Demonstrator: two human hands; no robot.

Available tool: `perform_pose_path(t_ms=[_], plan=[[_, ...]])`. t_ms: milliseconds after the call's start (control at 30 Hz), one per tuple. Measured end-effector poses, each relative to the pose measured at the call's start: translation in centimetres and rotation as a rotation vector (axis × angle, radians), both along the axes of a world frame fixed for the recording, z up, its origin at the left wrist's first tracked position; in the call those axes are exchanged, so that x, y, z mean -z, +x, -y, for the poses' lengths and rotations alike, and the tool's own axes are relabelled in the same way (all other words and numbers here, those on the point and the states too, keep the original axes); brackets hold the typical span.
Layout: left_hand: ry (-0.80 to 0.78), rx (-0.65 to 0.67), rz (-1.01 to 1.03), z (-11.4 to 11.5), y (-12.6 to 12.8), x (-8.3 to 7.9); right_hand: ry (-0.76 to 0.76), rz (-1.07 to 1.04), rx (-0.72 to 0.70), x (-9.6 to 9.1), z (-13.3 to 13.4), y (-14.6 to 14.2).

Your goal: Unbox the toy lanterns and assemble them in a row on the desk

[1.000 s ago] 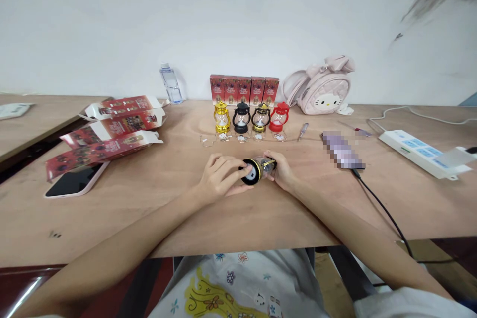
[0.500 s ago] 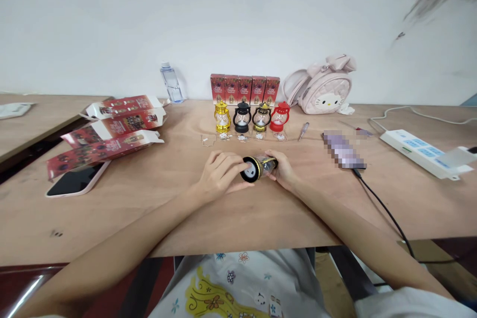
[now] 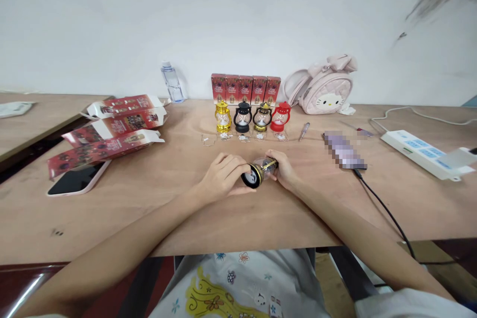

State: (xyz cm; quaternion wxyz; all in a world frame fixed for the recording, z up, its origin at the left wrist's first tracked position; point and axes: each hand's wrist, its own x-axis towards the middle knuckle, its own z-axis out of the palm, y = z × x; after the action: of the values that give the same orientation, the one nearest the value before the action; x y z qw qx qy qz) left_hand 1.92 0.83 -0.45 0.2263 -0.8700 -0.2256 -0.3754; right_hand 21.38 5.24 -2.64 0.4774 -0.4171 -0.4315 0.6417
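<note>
A small black-and-gold toy lantern [image 3: 258, 172] lies on its side between my two hands, its round base turned toward me. My left hand [image 3: 222, 177] curls its fingers round the base end. My right hand [image 3: 283, 169] grips the top end. Behind them a row of small lanterns stands on the wooden table [image 3: 179, 208]: a gold lantern [image 3: 222, 117], a black lantern [image 3: 242, 117], a black-gold lantern [image 3: 262, 117] and a red lantern [image 3: 280, 117]. Several red boxes [image 3: 245, 89] stand upright behind that row.
Opened red cartons [image 3: 112, 131] and a phone [image 3: 76, 179] lie at the left. A water bottle [image 3: 172, 83] stands by the wall. At the right are a pink bag [image 3: 322, 87], a small screwdriver [image 3: 303, 131], a blurred device [image 3: 345, 150] with a black cable, and a white power strip [image 3: 423, 151].
The lantern's base has tipped slightly down and toward me between my fingers. Both hands stay in the same spot on the table.
</note>
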Motion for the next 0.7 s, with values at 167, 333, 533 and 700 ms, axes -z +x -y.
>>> perform_pose_path(t_ms=[167,333,533,700], plan=[[0.003,0.069,0.045,-0.4,-0.5,-0.2,0.007,-0.026,-0.01,-0.1,0.1,-0.1],[-0.018,0.082,0.075,-0.5,-0.6,0.1,0.033,-0.018,-0.026,0.1,0.2,-0.1],[-0.192,-0.073,0.335,-2.0,-2.0,0.7,0.039,-0.08,0.023,0.2,0.0,-0.1],[-0.421,-0.547,0.471,-7.3,-6.5,1.7,-0.001,-0.152,0.011,0.0,-0.1,0.0]])
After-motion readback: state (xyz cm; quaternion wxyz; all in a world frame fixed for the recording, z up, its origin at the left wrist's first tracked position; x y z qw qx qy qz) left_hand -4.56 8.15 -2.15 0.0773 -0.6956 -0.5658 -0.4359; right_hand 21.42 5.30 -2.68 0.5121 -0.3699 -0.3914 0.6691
